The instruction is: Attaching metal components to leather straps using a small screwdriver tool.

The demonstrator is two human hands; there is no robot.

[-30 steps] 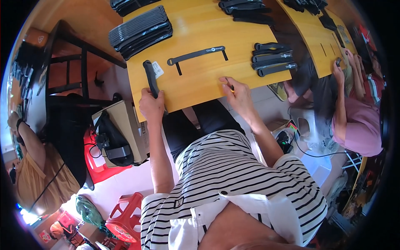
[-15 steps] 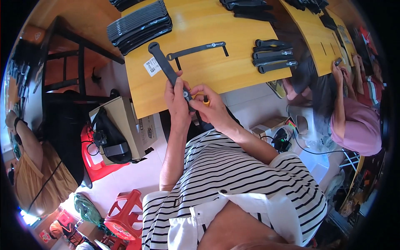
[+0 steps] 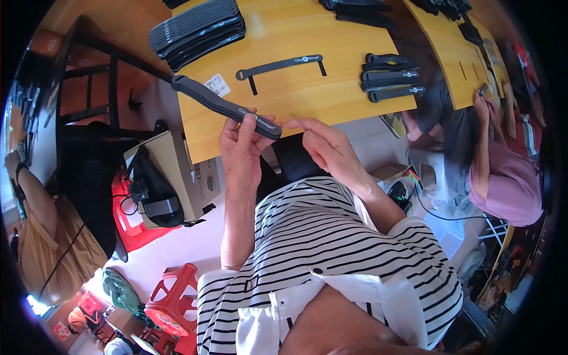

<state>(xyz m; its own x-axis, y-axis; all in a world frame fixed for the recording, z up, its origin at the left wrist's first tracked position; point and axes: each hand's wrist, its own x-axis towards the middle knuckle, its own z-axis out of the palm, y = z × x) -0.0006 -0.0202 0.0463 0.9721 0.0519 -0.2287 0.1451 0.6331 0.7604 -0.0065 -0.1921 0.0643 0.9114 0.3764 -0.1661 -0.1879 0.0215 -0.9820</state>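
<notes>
My left hand is closed around a black hook-and-loop strap with a loop at its far end and pale print near the hand. Its near end looks thick; whether several straps lie together there I cannot tell. My right hand is just right of that end, index finger stretched toward it and the other fingers curled; what they may hold is hidden. On the wooden table, a similar single strap lies beyond my hands, across two black marks.
A tall stack of straps stands at the far left, a smaller pile at the right. A white label lies near the left edge. Below are a cardboard box and a red stool. Other people sit on both sides.
The held strap has swung leftward and its printed end has come into view. My right hand has moved right, off the strap, and the yellow-handled tool in it no longer shows.
</notes>
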